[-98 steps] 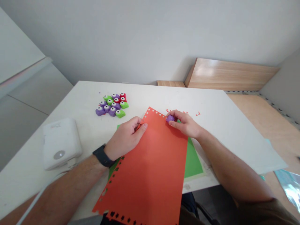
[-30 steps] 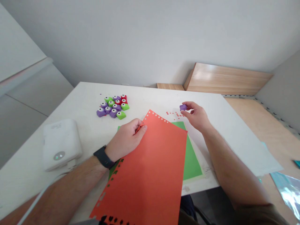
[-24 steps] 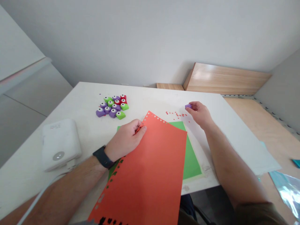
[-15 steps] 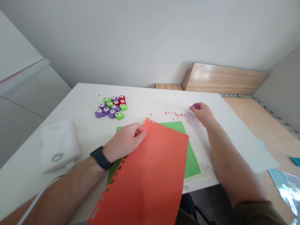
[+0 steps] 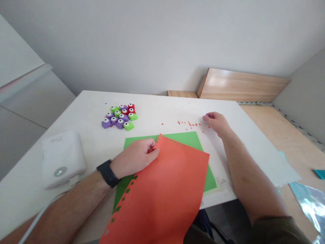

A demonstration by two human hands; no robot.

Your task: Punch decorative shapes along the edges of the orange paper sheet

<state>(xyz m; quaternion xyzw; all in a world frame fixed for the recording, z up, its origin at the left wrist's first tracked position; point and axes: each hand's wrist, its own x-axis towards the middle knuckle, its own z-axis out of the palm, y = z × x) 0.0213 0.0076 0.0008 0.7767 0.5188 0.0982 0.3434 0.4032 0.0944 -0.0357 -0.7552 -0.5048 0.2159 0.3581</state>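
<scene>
Since it'd likely sag, orange-red paper [image 5: 175, 183]: left hand [image 5: 135, 157] pinches its edge
Purple punch [image 5: 204, 118]: right hand [image 5: 218, 124] fingertip-pinches it

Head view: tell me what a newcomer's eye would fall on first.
Probably the big orange sheet, front and centre, held by the left hand over a green sheet. Next, the cluster of purple, green and red eye-like pieces, back left on the white table. The right hand pinches a purple piece beside scattered red bits.
</scene>
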